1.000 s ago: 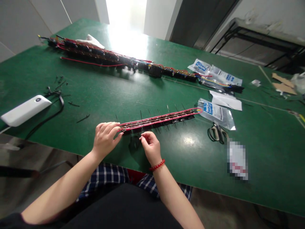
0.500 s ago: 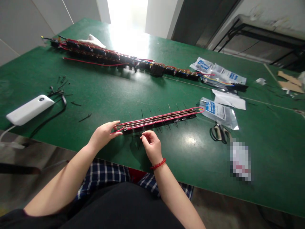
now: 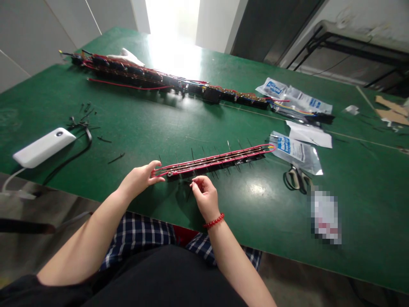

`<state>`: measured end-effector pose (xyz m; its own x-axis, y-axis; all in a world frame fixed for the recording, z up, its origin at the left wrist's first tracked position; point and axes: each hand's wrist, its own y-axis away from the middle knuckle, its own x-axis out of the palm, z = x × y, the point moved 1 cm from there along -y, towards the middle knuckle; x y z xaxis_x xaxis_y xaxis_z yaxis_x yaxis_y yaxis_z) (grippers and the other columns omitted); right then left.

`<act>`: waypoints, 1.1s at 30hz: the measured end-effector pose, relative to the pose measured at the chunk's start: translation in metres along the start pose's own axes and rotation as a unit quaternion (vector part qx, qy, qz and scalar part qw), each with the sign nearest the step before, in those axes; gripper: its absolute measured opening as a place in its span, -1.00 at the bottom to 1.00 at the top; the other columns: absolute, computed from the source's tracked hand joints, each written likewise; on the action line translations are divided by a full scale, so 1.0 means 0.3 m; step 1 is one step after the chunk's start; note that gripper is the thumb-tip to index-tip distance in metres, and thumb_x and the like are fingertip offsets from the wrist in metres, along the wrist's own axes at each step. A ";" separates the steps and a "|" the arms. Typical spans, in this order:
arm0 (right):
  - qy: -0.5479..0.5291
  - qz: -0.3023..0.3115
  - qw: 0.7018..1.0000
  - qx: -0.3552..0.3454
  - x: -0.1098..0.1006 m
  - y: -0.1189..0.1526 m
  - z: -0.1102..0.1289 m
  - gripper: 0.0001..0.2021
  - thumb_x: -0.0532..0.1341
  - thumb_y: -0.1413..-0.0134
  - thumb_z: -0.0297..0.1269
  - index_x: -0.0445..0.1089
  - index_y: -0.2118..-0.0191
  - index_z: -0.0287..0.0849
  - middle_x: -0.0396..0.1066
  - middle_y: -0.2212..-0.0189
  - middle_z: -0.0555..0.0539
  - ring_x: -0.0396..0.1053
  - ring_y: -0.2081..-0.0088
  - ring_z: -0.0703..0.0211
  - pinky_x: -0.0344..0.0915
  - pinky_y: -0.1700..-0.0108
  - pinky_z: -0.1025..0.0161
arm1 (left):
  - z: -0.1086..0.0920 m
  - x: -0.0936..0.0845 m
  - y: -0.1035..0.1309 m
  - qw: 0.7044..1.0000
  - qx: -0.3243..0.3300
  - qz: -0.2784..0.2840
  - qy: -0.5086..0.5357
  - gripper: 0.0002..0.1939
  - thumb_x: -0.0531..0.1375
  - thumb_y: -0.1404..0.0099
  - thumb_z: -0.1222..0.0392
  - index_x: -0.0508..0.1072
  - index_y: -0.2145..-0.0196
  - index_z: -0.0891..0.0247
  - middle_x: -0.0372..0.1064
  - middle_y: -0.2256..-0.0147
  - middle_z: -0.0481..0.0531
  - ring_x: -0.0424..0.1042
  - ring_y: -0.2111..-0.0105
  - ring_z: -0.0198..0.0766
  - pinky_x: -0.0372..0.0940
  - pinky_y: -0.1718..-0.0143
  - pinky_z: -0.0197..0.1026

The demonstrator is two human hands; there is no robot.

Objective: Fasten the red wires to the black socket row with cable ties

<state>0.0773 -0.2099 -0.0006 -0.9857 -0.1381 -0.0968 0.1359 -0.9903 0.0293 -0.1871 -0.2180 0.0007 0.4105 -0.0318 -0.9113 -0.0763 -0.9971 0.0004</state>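
A long narrow black bundle (image 3: pixel 220 160) with red wires along its top lies on the green table, thin black ties sticking out on both sides. At its left end my left hand (image 3: pixel 140 177) has thumb and fingers closed around the red wires. Just below the bundle, left of its middle, my right hand (image 3: pixel 206 196) is pinched, with a thin dark strand at its fingertips, seemingly a tie. A red bead bracelet (image 3: pixel 214 221) circles the right wrist.
A longer wired assembly (image 3: pixel 159 79) lies across the back of the green table (image 3: pixel 134 115). To the left are a white device (image 3: pixel 44 148) and loose ties (image 3: pixel 82 123). Plastic bags (image 3: pixel 298 152), scissors (image 3: pixel 297 179) and a blurred packet (image 3: pixel 326 217) lie right.
The whole view has shifted slightly, moving everything a little to the right. Both hands keep nearly the same places beside the bundle.
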 end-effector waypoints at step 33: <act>0.001 0.002 1.000 -0.007 0.001 0.002 0.001 -0.89 0.24 -0.13 -0.22 0.43 0.25 -0.10 0.50 0.39 0.01 0.46 0.38 0.22 0.40 0.28 0.26 | 0.042 -0.049 0.016 0.987 0.034 0.104 -0.114 -0.44 0.16 -0.23 -0.38 0.23 0.54 0.17 0.35 0.54 -0.04 0.29 0.52 -0.25 -0.06 0.48 -0.23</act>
<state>0.0770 -0.2106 -0.0003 -0.9848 -0.1426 -0.0987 0.1418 -0.9898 0.0154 -0.2048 -0.2213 0.0088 0.1641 -0.2104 -0.9637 -0.2015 -0.9635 0.1761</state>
